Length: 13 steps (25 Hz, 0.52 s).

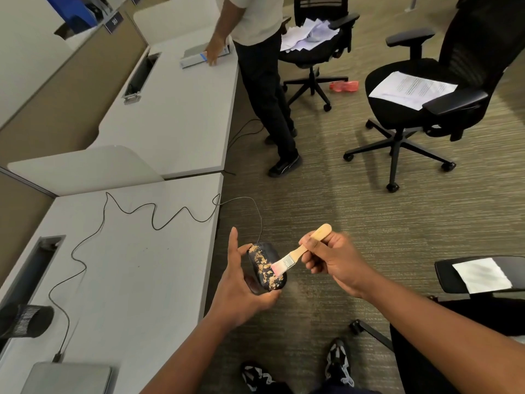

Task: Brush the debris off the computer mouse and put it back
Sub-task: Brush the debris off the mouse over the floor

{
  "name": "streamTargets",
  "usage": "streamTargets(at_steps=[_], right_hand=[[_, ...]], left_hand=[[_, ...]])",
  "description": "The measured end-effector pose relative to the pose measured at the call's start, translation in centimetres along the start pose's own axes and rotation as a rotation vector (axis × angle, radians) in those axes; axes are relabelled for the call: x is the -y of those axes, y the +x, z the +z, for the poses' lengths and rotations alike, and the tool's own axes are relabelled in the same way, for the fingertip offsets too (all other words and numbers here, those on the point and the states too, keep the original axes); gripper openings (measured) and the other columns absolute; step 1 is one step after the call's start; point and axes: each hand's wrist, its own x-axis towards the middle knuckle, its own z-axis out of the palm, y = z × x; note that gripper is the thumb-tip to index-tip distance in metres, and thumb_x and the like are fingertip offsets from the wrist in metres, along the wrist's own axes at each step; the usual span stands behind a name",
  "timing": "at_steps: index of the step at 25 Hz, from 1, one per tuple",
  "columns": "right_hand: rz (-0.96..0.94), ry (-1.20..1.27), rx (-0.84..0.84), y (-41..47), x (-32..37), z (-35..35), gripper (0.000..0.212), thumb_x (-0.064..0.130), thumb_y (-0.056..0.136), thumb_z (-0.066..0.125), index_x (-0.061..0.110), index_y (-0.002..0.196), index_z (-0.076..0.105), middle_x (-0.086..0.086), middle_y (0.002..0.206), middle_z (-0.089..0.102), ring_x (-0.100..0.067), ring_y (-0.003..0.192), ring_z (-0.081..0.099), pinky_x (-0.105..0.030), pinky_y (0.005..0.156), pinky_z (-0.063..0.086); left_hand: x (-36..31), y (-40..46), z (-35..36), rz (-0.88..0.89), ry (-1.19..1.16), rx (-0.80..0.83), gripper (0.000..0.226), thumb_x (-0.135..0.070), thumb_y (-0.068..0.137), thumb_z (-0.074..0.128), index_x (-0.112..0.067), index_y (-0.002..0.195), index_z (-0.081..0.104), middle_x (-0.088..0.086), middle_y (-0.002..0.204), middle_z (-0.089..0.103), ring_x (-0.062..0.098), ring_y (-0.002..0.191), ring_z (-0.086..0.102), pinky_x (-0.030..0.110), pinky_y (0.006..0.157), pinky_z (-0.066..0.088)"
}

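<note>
Mouse [267, 265] held off the desk's [136, 265] right edge, over carpet; left hand [241, 282] cups its sides and underside. Right hand [332, 260] pinches brush [295, 254], bristles touching tan debris [262, 264]. Likely light, rigid, smooth-shelled; the side grip suits, cable [127, 211] trailing.

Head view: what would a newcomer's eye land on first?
First, the black computer mouse speckled with tan debris, held by the left hand out past the desk edge, over the carpet. The right hand holds a small wooden-handled brush, its bristles touching the mouse. Next, the mouse's cable squiggling across the desk, and a standing person at the far desk.
</note>
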Motion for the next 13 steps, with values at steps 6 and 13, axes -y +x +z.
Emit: streamTargets(at_steps=[6, 13], right_hand=[[-0.021, 0.042, -0.04, 0.26, 0.3, -0.66, 0.017, 0.022, 0.095, 0.069, 0.007, 0.103, 0.071, -0.011, 0.077, 0.07, -0.016, 0.064, 0.062, -0.024, 0.057, 0.053], [0.005, -0.014, 0.02, 0.01, -0.54, -0.1, 0.017, 0.021, 0.094, 0.068, 0.006, 0.102, 0.07, -0.011, 0.075, 0.071, -0.018, 0.064, 0.063, -0.026, 0.058, 0.053]], left_hand=[[0.09, 0.25, -0.17, -0.012, 0.019, -0.01, 0.155, -0.055, 0.053, 0.097, -0.062, 0.154, -0.02, -0.038, 0.143, 0.038, 0.018, 0.128, 0.063, 0.05, 0.107, 0.055], [0.08, 0.41, -0.14, -0.043, 0.02, -0.028, 0.155, -0.058, 0.05, 0.096, -0.064, 0.154, -0.018, -0.019, 0.145, 0.045, 0.02, 0.128, 0.063, 0.052, 0.107, 0.055]])
